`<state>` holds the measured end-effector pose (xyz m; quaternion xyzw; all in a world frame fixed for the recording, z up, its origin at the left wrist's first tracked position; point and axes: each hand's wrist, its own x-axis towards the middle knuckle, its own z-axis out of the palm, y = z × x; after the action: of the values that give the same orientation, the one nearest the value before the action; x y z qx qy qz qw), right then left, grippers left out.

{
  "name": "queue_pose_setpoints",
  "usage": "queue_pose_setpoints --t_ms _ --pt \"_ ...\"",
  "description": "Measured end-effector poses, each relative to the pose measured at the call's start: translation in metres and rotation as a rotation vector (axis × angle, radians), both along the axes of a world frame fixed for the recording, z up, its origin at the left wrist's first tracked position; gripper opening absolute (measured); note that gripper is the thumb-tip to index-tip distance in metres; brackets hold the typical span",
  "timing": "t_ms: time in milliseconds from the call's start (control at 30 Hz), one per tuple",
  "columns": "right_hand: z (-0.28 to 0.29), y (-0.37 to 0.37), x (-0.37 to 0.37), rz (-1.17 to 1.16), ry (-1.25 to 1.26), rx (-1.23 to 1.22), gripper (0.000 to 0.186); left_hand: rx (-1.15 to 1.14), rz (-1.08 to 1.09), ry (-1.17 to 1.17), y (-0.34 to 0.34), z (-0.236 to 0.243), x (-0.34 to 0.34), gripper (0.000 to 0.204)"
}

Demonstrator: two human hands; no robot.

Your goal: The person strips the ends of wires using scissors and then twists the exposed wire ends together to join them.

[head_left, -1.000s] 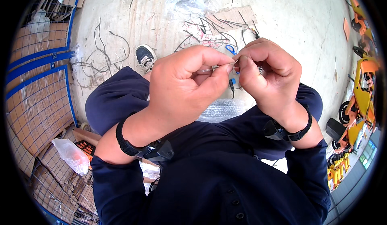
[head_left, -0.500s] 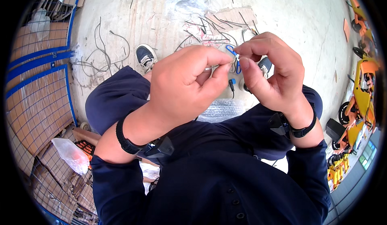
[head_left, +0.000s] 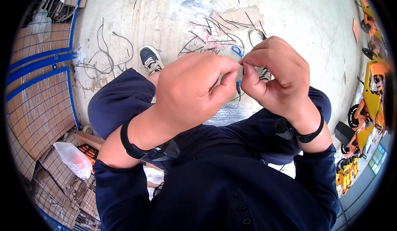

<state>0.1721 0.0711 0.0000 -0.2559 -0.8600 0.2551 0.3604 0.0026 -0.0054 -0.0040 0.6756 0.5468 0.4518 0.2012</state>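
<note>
My left hand (head_left: 192, 92) and my right hand (head_left: 279, 76) are raised above my lap, with their fingertips meeting. Thumb and forefinger of the left are pinched together. The right thumb and forefinger pinch as well, with a small dark bit at their tips. Whatever lies between the fingertips is too small and too covered to name. Just beyond them, on the floor, a blue looped handle (head_left: 237, 51) shows, perhaps of scissors. Below the fingertips is a dark cable end with a blue connector (head_left: 238, 84).
Cut black wires and pink strands lie around a cardboard piece (head_left: 242, 16), near crumpled clear plastic (head_left: 196, 1). Loose grey cable (head_left: 109, 59) sprawls at left, beside a blue mesh cage (head_left: 41, 98). Bubble wrap (head_left: 229, 113) lies between my legs. Yellow-orange wheeled machines (head_left: 366, 107) line the right.
My right hand has shifted slightly left, and its fingertips now meet those of my left hand. The gap between the right thumb and forefinger has closed.
</note>
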Motion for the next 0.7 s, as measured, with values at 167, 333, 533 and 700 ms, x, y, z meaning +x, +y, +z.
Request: queue_pose_setpoints --t_ms 167,333,533,700 --pt "0.002 0.007 0.004 -0.082 -0.006 -0.131 0.010 -0.096 -0.006 -0.069 -0.005 0.003 -0.001 0.011" --pt "0.005 -0.002 0.007 0.035 0.128 -0.722 0.007 -0.124 0.069 -0.155 -0.001 0.003 -0.006 0.011" --pt "0.002 -0.006 0.002 0.078 0.232 -0.989 0.017 0.073 -0.011 -0.019 0.004 -0.004 -0.009 0.021" --pt "0.003 -0.005 0.001 0.051 0.393 -1.146 0.021 0.145 -0.054 0.169 0.008 0.001 -0.010 0.036"
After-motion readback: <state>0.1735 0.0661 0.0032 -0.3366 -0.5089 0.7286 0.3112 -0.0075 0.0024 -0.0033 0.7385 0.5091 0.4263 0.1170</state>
